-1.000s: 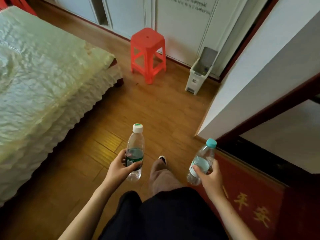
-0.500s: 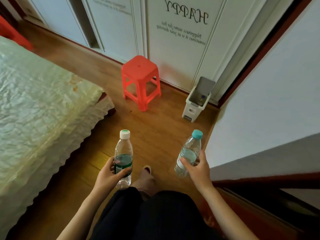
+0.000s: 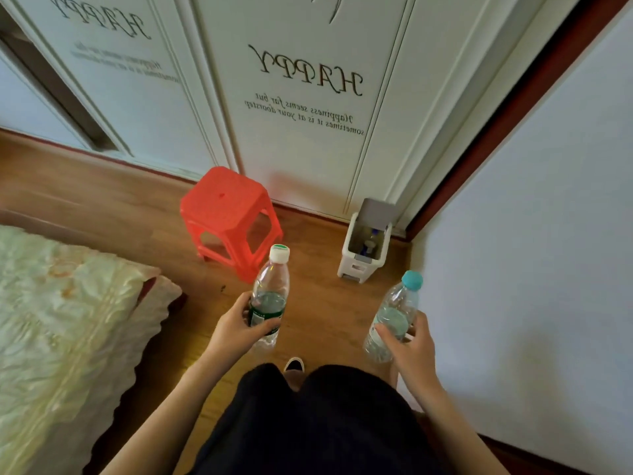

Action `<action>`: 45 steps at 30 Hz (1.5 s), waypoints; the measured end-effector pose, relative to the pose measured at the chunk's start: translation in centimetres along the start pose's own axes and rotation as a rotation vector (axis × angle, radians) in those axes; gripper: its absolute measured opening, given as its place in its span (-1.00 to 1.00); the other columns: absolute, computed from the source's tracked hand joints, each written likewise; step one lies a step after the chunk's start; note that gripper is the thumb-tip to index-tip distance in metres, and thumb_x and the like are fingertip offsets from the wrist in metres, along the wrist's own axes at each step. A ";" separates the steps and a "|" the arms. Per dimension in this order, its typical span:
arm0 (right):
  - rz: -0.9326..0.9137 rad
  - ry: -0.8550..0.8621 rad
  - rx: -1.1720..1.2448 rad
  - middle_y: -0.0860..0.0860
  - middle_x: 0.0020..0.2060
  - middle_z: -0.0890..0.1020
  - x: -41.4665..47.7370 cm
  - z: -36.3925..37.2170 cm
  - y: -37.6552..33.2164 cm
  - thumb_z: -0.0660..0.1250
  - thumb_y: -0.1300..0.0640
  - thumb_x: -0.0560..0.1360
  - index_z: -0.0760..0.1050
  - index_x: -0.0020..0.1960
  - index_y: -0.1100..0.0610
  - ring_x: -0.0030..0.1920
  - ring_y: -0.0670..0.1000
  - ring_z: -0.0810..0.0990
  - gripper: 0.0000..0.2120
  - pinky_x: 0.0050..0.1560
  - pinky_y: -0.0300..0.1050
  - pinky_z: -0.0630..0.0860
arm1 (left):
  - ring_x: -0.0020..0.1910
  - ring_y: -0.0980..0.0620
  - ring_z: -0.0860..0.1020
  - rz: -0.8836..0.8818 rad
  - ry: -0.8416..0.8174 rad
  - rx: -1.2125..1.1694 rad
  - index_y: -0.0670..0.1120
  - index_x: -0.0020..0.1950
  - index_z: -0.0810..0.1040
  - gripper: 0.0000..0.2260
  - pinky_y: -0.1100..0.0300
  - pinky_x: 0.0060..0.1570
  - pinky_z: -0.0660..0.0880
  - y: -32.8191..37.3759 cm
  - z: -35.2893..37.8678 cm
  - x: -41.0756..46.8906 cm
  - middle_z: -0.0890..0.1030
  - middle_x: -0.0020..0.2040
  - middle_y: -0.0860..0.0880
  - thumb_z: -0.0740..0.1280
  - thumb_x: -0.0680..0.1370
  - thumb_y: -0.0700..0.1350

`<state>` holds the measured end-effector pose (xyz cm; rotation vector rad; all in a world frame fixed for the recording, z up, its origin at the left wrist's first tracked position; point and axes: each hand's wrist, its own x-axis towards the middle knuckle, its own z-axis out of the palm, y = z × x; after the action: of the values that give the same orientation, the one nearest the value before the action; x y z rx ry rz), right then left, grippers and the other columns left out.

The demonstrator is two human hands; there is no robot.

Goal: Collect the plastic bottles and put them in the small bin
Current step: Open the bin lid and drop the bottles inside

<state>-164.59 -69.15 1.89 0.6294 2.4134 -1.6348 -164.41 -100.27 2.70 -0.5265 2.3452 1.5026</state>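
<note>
Head view: a person stands on a wooden floor [image 3: 325, 303] with a plastic bottle in each hand, facing the small bin [image 3: 352, 265] set against a white wardrobe door [image 3: 301, 138]. The left hand [image 3: 236, 329] is closed around the green-labelled bottle [image 3: 269, 296], white cap up and nearly upright. The right hand [image 3: 411, 347] grips the blue-capped bottle [image 3: 394, 317] near its base, its long axis tilted with the cap leaning up and to the right, toward the wall [image 3: 531, 234]. The bin stands ahead, between the two hands but closer to the right-hand side, with its lid [image 3: 378, 210] raised and its mouth open; bottles already lie inside. A red stool [image 3: 227, 214] sits just left of the bin, nearly in line with the left hand. Neither bottle is over the opening yet. The right hand looks the nearer of the two and would likely reach the bin first; the bin's mouth is narrow, so each bottle probably needs to go in end first. A bed [image 3: 68, 320] fills the left edge.
</note>
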 end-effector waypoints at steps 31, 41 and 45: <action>0.136 0.127 0.088 -0.23 0.06 0.51 37.1 0.6 -10.2 0.49 0.03 0.46 0.33 0.30 -0.03 0.05 -0.18 0.54 -0.50 0.03 -0.34 0.49 | -0.10 0.20 0.58 -0.098 -0.199 0.185 0.10 0.05 0.48 -0.65 0.30 -0.18 0.44 16.8 6.0 37.0 0.63 -0.06 0.13 0.55 0.37 -0.04; 0.266 0.325 0.145 -0.11 0.19 0.51 46.1 4.6 1.8 0.48 -0.01 0.46 0.29 0.43 0.07 0.06 -0.21 0.57 -0.36 -0.12 -0.58 0.47 | -0.05 0.11 0.62 -0.073 -0.433 0.272 0.08 0.14 0.49 -0.43 0.08 0.00 0.58 12.7 17.5 49.9 0.65 -0.02 0.12 0.46 0.20 0.25; 0.297 0.381 0.172 -0.08 0.20 0.52 49.6 6.3 9.9 0.47 0.00 0.46 0.29 0.40 0.04 0.10 -0.17 0.57 -0.40 -0.11 -0.56 0.48 | -0.02 0.16 0.60 -0.038 -0.498 0.273 0.09 0.20 0.46 -0.44 0.13 0.00 0.57 7.9 25.2 54.9 0.62 0.00 0.19 0.49 0.26 0.20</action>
<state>-205.54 -59.33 -26.76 1.3671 2.2734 -1.7289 -215.19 -81.90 -25.49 -0.1083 2.0773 1.1093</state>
